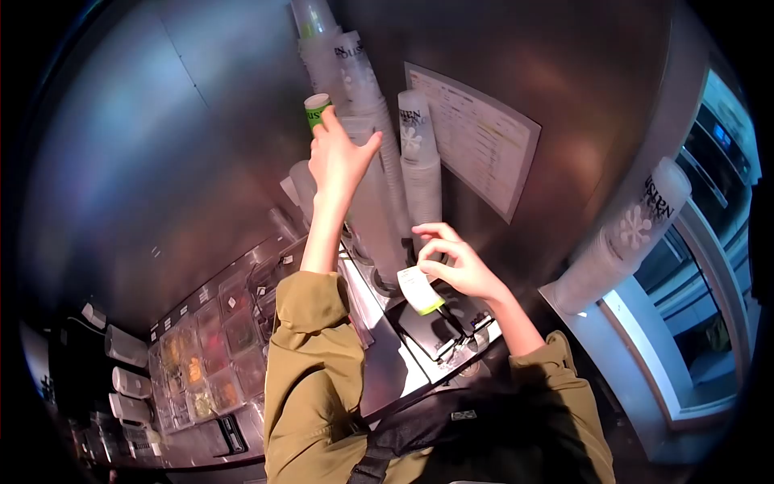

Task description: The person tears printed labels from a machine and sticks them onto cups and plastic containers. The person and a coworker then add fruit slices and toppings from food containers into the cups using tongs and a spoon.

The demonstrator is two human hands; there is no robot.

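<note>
My left hand [337, 161] is raised at the tall cup stacks, its thumb spread away from the fingers. Its fingertips are beside or touching a small green cup [316, 111] with a pale top; I cannot tell whether they touch. Behind that hand rises a stack of clear printed plastic cups [367, 81]. My right hand [463, 268], lower and to the right, pinches a white printed label [415, 288] with a yellow-green lower edge. The label hangs tilted above a dark device on the counter.
A shorter stack of printed cups [419, 161] stands beside a posted sheet [480, 133] on the metal wall. More cups [625, 234] lean at the right by a window-like opening. Lidded clear containers of ingredients [211, 343] fill the left counter, with white canisters [126, 347] beyond.
</note>
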